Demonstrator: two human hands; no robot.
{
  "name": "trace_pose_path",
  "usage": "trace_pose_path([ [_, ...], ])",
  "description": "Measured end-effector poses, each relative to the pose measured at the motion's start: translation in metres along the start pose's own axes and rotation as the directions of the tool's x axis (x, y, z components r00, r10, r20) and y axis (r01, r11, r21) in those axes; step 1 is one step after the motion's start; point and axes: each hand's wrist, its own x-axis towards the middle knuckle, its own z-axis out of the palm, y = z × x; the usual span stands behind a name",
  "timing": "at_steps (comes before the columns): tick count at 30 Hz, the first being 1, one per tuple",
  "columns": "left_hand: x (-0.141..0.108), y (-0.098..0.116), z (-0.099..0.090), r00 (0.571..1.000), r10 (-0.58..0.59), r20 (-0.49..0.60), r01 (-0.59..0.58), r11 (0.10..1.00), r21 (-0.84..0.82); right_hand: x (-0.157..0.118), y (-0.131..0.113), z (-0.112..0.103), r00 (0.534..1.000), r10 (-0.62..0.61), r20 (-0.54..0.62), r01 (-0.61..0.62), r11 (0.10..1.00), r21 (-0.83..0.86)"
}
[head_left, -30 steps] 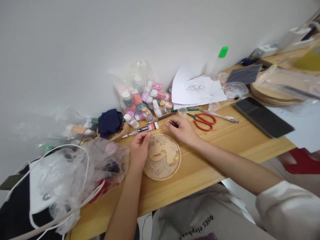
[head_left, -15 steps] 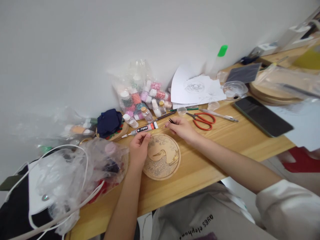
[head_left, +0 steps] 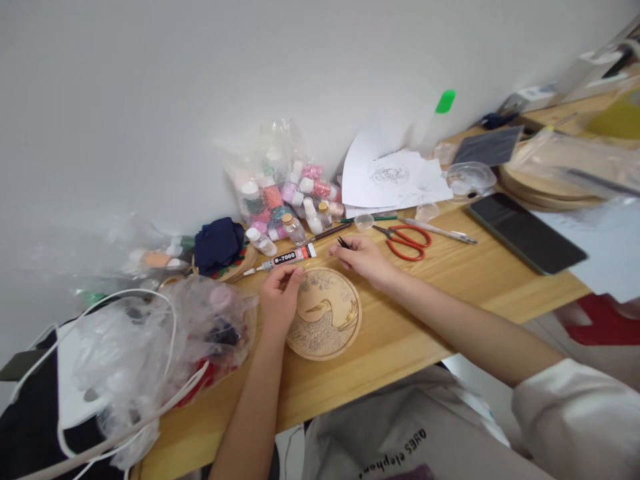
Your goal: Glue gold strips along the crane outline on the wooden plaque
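Observation:
A round wooden disc [head_left: 325, 337] lies on the table, printed with a long-necked bird whose beak, neck and one side are outlined in gold. Over its upper left edge, my left hand [head_left: 280, 293] is closed, thumb against forefinger, in a pinch on a thin gold wire [head_left: 307, 264] that barely shows. To the upper right of the disc, my right hand [head_left: 365, 259] grips black tweezers [head_left: 343, 243] with their dark tips pointing up and left. A B-7000 glue tube [head_left: 287, 258] lies just beyond the left hand.
Red-handled scissors [head_left: 407, 241], a pen [head_left: 440, 231] and a phone [head_left: 527, 232] lie to the right. Behind are small bottles [head_left: 294, 229], bagged coloured jars [head_left: 273, 197] and drawing sheets [head_left: 395, 177]. Crumpled plastic bags [head_left: 130, 360] and a white cable [head_left: 173, 320] crowd the left.
My right hand has shifted very slightly, and the tweezers with it. My left hand keeps its pinch at the disc's edge; the disc has not moved.

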Motion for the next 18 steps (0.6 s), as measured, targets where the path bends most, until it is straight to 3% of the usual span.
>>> trace_pose_path([
  [7,0.0007,-0.0032,-0.0001,0.999,0.04,-0.003,-0.04,0.999,0.016,0.0017,0.0027,-0.0008,0.999,-0.047,-0.001,0.047,0.998,-0.04],
  [13,0.0017,-0.0036,-0.0016,0.999,0.046,0.017,-0.046,0.999,0.013,0.0028,0.0057,-0.0024,0.987,-0.161,-0.003,0.159,0.977,-0.139],
  [18,0.0014,-0.002,-0.0024,0.997,0.076,0.029,-0.077,0.997,0.018,0.0018,0.0032,-0.002,0.989,-0.145,-0.004,0.143,0.983,-0.113],
])
